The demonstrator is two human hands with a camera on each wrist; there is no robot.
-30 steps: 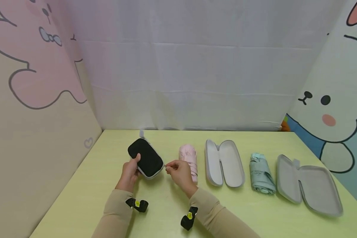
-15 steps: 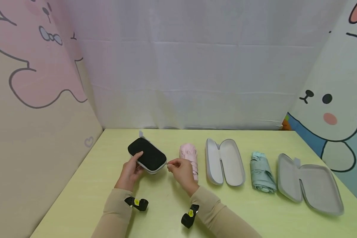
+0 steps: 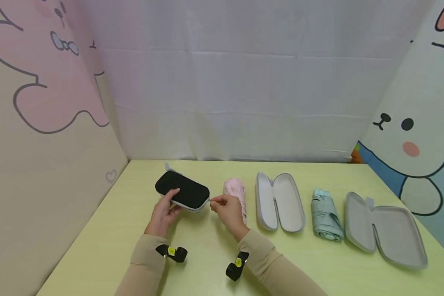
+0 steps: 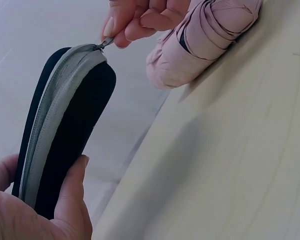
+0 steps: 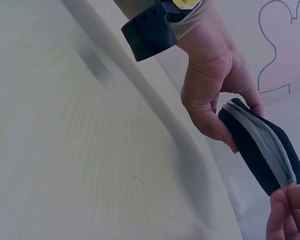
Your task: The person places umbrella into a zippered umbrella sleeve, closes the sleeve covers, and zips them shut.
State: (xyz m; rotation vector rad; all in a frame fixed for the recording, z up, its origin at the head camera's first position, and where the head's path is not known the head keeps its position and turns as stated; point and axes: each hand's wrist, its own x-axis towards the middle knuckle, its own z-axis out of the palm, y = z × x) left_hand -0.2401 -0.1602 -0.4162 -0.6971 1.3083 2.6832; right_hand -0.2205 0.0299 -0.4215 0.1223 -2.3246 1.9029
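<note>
A black zip case with a grey zipper band is held above the table by my left hand, thumb on its upper face and fingers beneath. My right hand pinches the zipper pull at the case's right-hand corner. In the left wrist view the grey zipper band runs along the side between two black shells. The right wrist view shows the left hand gripping the case from the far end, with right fingertips at the near corner.
Just behind the right hand lies a rolled pink umbrella. Farther right stand an open pale case, a folded green umbrella and a larger open grey case. A white curtain borders the table's back edge.
The black case has turned so its long side lies more level across the head view, its right corner moving slightly up and right. The right hand has followed, still pinching the pull.
</note>
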